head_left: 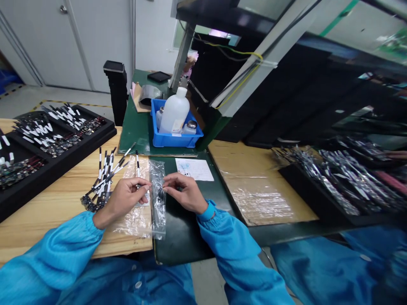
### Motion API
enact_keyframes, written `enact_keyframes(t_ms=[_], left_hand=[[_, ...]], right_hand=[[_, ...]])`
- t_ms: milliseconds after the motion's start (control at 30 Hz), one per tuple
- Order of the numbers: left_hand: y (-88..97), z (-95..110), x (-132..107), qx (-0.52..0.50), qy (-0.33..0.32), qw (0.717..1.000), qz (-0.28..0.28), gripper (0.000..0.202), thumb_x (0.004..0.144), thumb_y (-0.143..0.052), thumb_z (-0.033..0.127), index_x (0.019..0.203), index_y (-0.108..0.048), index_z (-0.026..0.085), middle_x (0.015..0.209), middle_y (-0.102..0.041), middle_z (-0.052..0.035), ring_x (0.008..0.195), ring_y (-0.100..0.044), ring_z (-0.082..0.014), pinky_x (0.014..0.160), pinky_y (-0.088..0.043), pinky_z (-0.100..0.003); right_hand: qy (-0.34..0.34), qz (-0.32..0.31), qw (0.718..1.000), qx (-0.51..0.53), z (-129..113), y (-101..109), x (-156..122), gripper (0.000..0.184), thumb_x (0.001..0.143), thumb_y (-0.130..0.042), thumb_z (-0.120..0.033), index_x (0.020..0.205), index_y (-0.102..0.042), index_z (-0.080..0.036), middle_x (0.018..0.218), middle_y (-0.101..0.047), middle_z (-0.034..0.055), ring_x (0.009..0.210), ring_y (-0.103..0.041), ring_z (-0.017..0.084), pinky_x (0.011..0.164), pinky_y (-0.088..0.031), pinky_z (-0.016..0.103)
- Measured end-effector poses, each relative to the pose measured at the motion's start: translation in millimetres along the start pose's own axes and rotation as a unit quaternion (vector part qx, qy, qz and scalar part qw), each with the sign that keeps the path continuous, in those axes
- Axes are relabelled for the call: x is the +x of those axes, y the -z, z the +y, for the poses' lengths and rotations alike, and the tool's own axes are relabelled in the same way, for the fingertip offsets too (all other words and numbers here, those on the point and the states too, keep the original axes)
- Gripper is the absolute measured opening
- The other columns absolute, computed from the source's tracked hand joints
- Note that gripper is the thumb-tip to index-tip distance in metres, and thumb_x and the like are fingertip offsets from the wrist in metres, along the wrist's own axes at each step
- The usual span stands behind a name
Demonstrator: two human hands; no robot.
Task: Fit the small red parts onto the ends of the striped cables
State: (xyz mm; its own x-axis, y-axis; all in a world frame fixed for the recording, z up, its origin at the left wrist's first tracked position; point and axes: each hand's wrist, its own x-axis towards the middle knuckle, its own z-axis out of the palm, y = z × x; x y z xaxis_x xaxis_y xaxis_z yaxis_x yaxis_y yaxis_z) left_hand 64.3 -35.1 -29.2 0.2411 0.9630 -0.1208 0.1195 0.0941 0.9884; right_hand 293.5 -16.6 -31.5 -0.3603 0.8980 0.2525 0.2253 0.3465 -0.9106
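Your left hand (124, 200) and right hand (186, 193) pinch a clear bag (158, 207) at its top, close together; loose boards (103, 180) lie at 9 o'clock.

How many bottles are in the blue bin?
3: large white bottle in the centre of the blue bin, small metal-capped bottle to its left, another to its right. More may be hidden.

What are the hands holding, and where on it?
A clear plastic bag, pinched near its upper end from either side by the left hand and the right hand. Whether anything inside is gripped too cannot be told.
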Motion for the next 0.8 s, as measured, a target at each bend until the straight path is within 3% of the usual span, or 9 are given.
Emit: enact_keyframes(t_ms=[200, 300, 400, 600, 800], left_hand=[[-1.3, 2.1, -1.1, 0.014, 0.000, 1.000, 0.006, 0.025, 0.084, -0.070, 0.042, 0.084, -0.072, 0.017, 0.062, -0.070, -0.0030, 0.057, -0.069, -0.0177, 0.056, -0.056, -0.026], [-2.3, 2.8, -1.5, 0.012, -0.002, 1.000, 0.006, 0.025, 0.085, -0.069, 0.042, 0.083, -0.071, 0.017, 0.059, -0.069, -0.0021, 0.056, -0.068, -0.0169, 0.057, -0.055, -0.025], [-3.5, 3.1, -1.4, 0.001, 0.008, 1.000, -0.003, 0.027, 0.084, -0.070, 0.044, 0.084, -0.071, 0.016, 0.058, -0.069, -0.0025, 0.054, -0.067, -0.0160, 0.056, -0.054, -0.024], [-5.9, 4.4, -1.6, -0.015, 0.013, 0.999, -0.032, 0.031, 0.084, -0.070, 0.044, 0.085, -0.072, 0.014, 0.057, -0.069, -0.0026, 0.053, -0.065, -0.0141, 0.055, -0.052, -0.022], [-5.2, 4.3, -1.7, -0.042, 0.016, 0.999, -0.028, 0.032, 0.084, -0.069, 0.042, 0.097, -0.071, 0.012, 0.062, -0.072, -0.0046, 0.057, -0.068, -0.0157, 0.058, -0.054, -0.024]], right_hand=[[0.014, 0.000, 1.000, -0.021, -2.6, 1.6, 0.1, 0.021, 0.086, -0.072, -0.029, 0.106, -0.069, -0.022, 0.087, -0.073, 0.0036, 0.064, -0.059, 0.013, 0.059, -0.050, 0.027], [0.087, 0.004, 0.994, -0.066, -8.0, 2.7, 0.6, 0.034, 0.082, -0.076, -0.029, 0.114, -0.068, -0.023, 0.108, -0.072, 0.0088, 0.089, -0.066, 0.021, 0.080, -0.055, 0.037], [0.158, 0.007, 0.982, -0.104, -12.2, -1.8, 1.6, 0.040, 0.081, -0.078, -0.029, 0.119, -0.067, -0.023, 0.118, -0.069, 0.0118, 0.109, -0.062, 0.026, 0.096, -0.052, 0.045], [0.211, 0.028, 0.967, -0.142, -9.5, -20.9, 2.0, 0.010, 0.091, -0.068, -0.022, 0.100, -0.070, -0.021, 0.089, -0.074, 0.0072, 0.083, -0.065, 0.020, 0.078, -0.055, 0.036], [0.211, 0.047, 0.965, -0.147, -9.6, -22.3, 1.4, 0.005, 0.092, -0.065, -0.017, 0.091, -0.069, -0.019, 0.079, -0.071, 0.0050, 0.074, -0.061, 0.017, 0.069, -0.051, 0.032]])
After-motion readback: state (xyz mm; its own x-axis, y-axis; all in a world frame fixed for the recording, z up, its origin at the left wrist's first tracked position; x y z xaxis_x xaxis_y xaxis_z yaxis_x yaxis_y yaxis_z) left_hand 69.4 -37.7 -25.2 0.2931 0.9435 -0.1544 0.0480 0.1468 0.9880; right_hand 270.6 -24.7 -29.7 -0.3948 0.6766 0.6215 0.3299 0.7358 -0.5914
